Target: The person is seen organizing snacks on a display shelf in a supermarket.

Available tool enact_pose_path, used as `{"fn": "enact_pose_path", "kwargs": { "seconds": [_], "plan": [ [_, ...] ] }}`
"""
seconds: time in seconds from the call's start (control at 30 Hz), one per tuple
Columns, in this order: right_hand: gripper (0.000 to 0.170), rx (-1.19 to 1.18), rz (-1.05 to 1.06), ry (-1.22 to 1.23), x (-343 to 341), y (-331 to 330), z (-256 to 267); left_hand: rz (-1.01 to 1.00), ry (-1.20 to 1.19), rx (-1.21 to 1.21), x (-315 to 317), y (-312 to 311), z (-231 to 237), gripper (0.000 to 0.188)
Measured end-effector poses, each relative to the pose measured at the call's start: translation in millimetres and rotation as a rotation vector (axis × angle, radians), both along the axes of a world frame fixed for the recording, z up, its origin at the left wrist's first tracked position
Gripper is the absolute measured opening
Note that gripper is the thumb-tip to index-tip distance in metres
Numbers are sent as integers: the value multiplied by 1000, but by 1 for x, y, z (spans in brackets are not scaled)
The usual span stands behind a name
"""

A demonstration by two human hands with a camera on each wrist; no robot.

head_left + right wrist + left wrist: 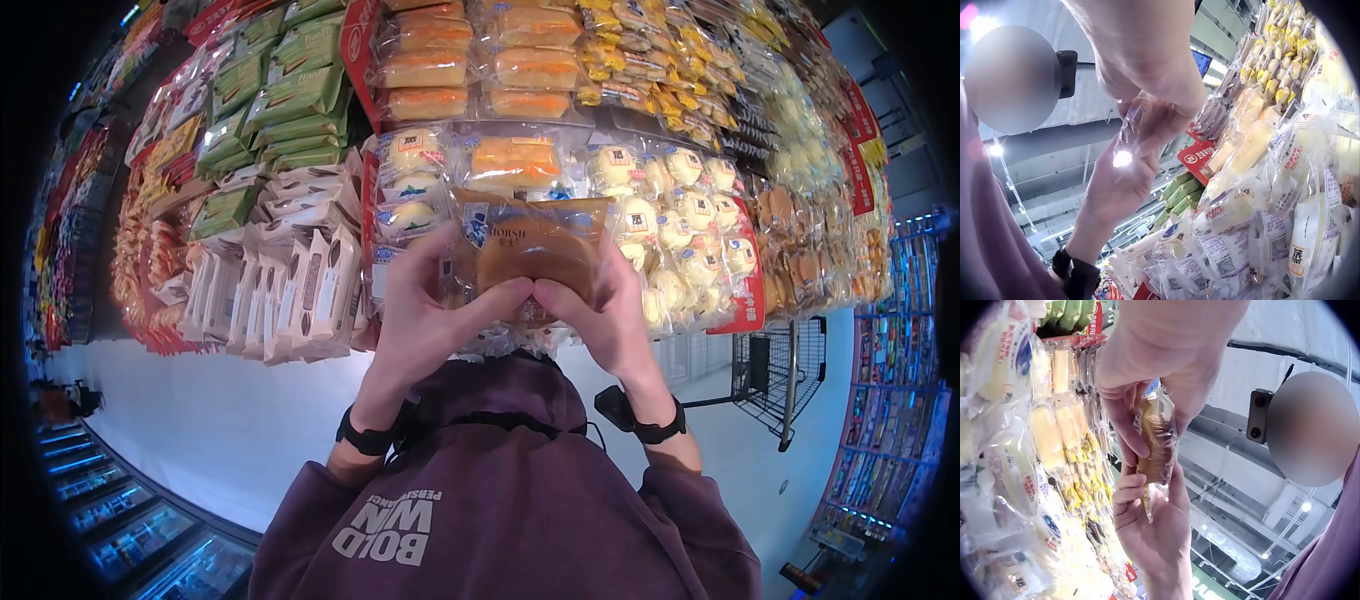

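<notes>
A clear-wrapped brown bun (pixel 535 255) is held up between both hands, in front of the shelf of packaged baked goods. My left hand (pixel 425 305) grips its left side and my right hand (pixel 605 310) its right side. Both thumbs press on the near face, their tips almost meeting at the middle. Seen edge-on in the left wrist view, the bun package (pixel 1159 447) has fingers curled behind it. Crinkled, shiny wrapping (pixel 1129 134) shows between the hands in the right wrist view, where much of the bun is hidden.
White-wrapped packs (pixel 325 290) and green packs (pixel 300 100) fill the left of the display. Orange-topped breads (pixel 425 70) lie behind the bun, round pale buns (pixel 690 210) to its right. A shopping cart (pixel 780 375) stands at the right on the pale floor (pixel 230 420).
</notes>
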State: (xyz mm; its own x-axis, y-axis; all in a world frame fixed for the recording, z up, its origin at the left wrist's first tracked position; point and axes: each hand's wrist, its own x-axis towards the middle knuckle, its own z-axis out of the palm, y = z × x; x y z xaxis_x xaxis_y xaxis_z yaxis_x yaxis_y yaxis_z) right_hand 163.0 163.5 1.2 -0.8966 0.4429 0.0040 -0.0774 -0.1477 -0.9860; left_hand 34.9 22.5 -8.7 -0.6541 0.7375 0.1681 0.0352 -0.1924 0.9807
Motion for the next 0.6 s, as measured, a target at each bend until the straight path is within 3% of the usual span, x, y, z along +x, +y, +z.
{"fn": "enact_pose_path", "kwargs": {
  "seconds": [0.13, 0.43, 0.57, 0.6],
  "plan": [
    [61, -30, 20, 4, -1, 2, 0, 1, -162, -28, 5, 1, 6, 36],
    [66, -106, -34, -73, 0, 0, -3, -13, -153, -115, 2, 0, 6, 38],
    [80, 326, -231, -28, -1, 5, -21, 91, -168, -83, 3, 0, -4, 34],
    [75, 495, -304, 36, 0, 5, -21, 119, -183, -30, 5, 2, -6, 31]
  ]
}}
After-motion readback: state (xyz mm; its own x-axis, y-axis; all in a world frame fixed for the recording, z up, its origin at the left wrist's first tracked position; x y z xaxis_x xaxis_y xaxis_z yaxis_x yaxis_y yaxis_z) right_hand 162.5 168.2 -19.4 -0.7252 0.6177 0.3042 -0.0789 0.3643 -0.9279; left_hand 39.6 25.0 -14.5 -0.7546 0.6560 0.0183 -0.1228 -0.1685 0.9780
